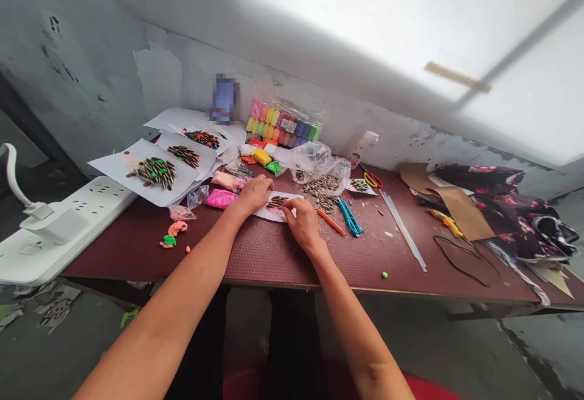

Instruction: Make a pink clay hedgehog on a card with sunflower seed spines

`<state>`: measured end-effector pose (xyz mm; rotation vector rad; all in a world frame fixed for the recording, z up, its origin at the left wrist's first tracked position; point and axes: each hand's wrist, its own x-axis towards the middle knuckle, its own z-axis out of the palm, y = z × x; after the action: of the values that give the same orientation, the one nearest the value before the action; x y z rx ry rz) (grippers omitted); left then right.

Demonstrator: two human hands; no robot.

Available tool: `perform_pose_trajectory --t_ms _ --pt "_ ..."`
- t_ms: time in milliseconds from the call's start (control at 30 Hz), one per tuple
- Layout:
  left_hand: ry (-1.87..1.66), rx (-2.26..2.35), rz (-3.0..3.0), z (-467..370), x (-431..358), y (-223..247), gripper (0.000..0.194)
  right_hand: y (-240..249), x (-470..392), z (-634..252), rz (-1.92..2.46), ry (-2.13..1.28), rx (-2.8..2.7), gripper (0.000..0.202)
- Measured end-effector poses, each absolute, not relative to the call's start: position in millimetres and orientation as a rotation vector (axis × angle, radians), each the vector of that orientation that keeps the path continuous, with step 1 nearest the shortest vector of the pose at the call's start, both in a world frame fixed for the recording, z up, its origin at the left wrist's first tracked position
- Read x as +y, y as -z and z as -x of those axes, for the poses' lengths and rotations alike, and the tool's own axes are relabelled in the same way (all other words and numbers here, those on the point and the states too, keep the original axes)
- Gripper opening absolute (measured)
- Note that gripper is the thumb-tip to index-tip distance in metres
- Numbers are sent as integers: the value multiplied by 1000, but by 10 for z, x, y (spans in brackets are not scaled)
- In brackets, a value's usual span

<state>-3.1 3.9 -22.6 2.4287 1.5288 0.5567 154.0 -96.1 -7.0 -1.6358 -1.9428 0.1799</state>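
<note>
A small white card (269, 213) lies on the dark red table, with striped sunflower seeds (277, 202) set in pink clay on it. My left hand (257, 193) rests at the card's upper left, fingers bent together; what they hold, if anything, is hidden. At the card's right side is my right hand (302, 220), its thumb and forefinger pinched over the seeds; anything between the fingertips is too small to name. A pile of loose seeds (322, 190) spills from a clear plastic bag (314, 160) just beyond my right hand.
Finished seed pictures (157, 172) and a white power strip (59, 224) are at left. Clay packs (283, 123) stand behind. To the right are an orange pen (331, 222), a blue tool (350, 216), scissors (373, 179), clear sticks (404, 230) and a glue gun (447, 224).
</note>
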Motion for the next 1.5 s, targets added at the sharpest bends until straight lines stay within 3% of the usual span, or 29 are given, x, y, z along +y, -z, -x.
perform_pose_trajectory --t_ms 1167,1500 --pt "-602 1518 -2435 22 34 255 25 149 -913 -1406 1740 73 -2101 14" --pt "-614 1495 -2423 31 52 279 24 131 -973 -1408 1715 -9 -2033 13"
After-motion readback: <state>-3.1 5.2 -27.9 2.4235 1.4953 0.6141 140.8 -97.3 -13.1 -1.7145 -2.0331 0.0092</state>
